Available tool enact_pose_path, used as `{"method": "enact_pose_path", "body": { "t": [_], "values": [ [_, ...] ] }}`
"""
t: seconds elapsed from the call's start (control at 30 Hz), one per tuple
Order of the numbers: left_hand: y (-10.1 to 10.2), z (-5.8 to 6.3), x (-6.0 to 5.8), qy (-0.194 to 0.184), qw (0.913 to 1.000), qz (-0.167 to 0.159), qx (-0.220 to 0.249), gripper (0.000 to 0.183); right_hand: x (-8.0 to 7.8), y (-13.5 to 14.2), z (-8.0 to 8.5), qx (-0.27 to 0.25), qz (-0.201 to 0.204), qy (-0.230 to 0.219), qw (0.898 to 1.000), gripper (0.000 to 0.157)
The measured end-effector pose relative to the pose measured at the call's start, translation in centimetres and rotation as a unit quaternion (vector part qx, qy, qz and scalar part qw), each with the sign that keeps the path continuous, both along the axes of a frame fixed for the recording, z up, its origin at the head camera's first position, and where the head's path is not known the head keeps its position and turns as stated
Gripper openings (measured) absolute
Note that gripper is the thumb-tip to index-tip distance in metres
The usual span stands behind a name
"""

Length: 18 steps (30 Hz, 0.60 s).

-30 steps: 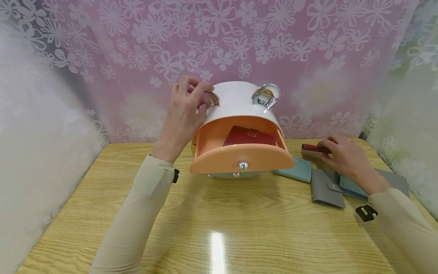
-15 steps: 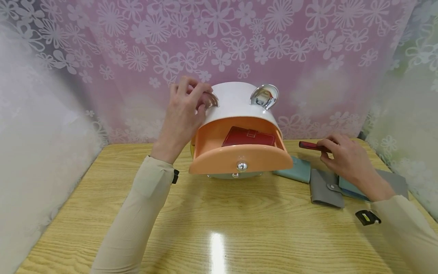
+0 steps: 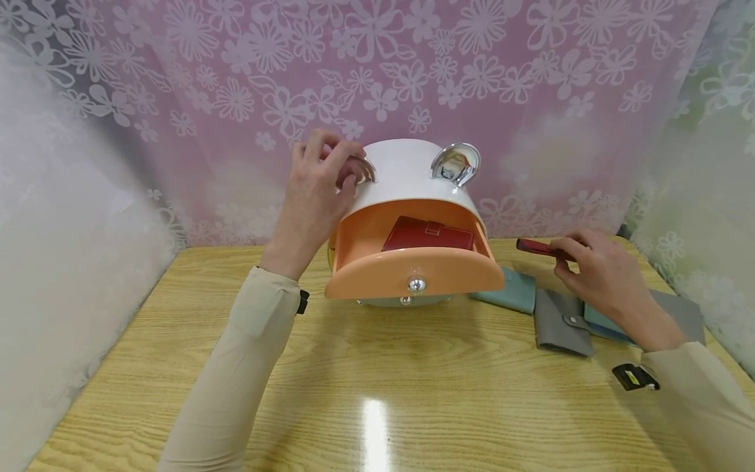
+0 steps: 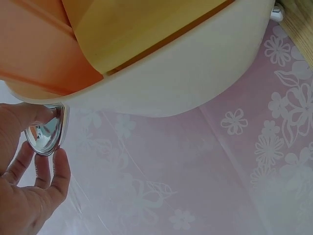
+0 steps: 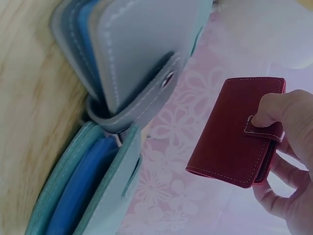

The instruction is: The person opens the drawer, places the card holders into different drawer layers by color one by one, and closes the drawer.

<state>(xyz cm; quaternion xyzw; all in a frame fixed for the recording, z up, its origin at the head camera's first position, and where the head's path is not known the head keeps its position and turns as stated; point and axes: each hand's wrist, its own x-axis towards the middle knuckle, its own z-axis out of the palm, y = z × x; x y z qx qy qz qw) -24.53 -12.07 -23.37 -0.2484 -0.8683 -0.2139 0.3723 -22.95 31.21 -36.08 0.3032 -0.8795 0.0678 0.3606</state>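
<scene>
My left hand [image 3: 315, 190] pinches the chrome ear [image 4: 45, 132] on the left of a white, rounded little chest [image 3: 407, 170]. The chest's orange drawer [image 3: 415, 272] is pulled out, and a red wallet [image 3: 427, 235] with a strap lies inside it. On the right, my right hand [image 3: 607, 278] holds a second red wallet [image 5: 234, 132] by its strap edge, thumb over the strap and fingers beneath. That wallet is raised, seen nearly edge-on from the head. Below the orange drawer, part of a greenish drawer front [image 3: 407, 302] shows.
By the right hand lie a teal wallet [image 3: 514, 292], a grey snap-strap wallet [image 3: 560, 324], another teal wallet [image 3: 607, 324] and a further grey one [image 3: 684, 313]. They rest on a wooden table [image 3: 330, 387] backed by a floral curtain. A second chrome ear [image 3: 457, 165] tops the chest.
My right hand has lifted its red wallet slightly from the table's back right. The left hand stays at the chrome ear, and the drawer has not moved.
</scene>
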Motion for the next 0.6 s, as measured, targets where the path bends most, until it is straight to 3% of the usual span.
{"method": "enact_pose_path", "body": {
  "t": [0.23, 0.6],
  "values": [
    [0.0, 0.0, 0.0, -0.003, 1.0000, -0.001, 0.002, 0.027, 0.5, -0.3, 0.4, -0.007, 0.000, 0.016, 1.000, 0.038],
    [0.0, 0.0, 0.0, 0.002, 1.0000, -0.004, 0.005, 0.026, 1.1, -1.0, 1.1, -0.015, 0.013, 0.040, 0.999, 0.031]
  ]
}}
